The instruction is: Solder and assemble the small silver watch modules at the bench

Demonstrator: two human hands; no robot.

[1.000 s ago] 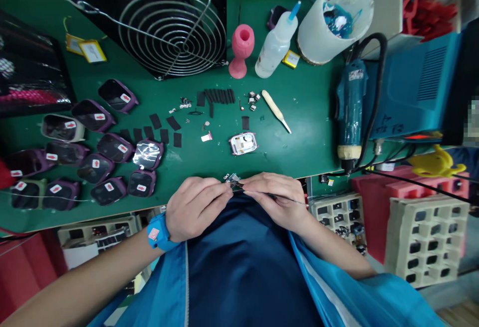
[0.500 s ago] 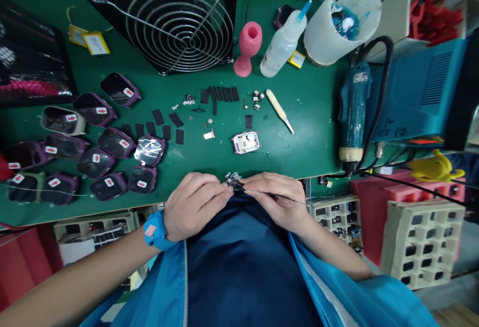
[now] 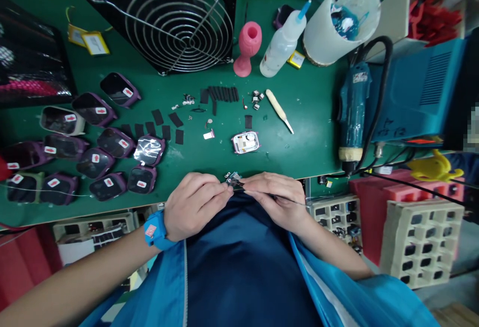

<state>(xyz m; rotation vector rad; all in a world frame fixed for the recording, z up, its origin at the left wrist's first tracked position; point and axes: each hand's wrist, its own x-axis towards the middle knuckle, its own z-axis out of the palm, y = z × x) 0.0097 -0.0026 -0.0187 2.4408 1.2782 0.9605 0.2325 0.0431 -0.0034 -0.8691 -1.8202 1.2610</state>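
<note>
At the front edge of the bench, my left hand (image 3: 198, 201) pinches a small circuit board (image 3: 234, 177) with tiny parts on it. My right hand (image 3: 279, 196) is closed on thin dark tweezers (image 3: 291, 199), whose tips meet the board. The fingers hide part of both. Beyond my hands lies an open watch case (image 3: 246, 142) with a white and metallic inside. A black rectangular pad (image 3: 248, 121) is just behind it, and a small part with a white label (image 3: 208, 134) is to its left. A cream-handled tool (image 3: 280, 111) rests to the right.
Several watches with dark screens (image 3: 95, 162) cover the left side. A fan with a wire guard (image 3: 183, 28), a pink holder (image 3: 249, 48), a squeeze bottle (image 3: 282, 43) and a white tub (image 3: 342, 20) stand at the back. An electric screwdriver (image 3: 354, 117) hangs at right, above foam trays (image 3: 422, 242).
</note>
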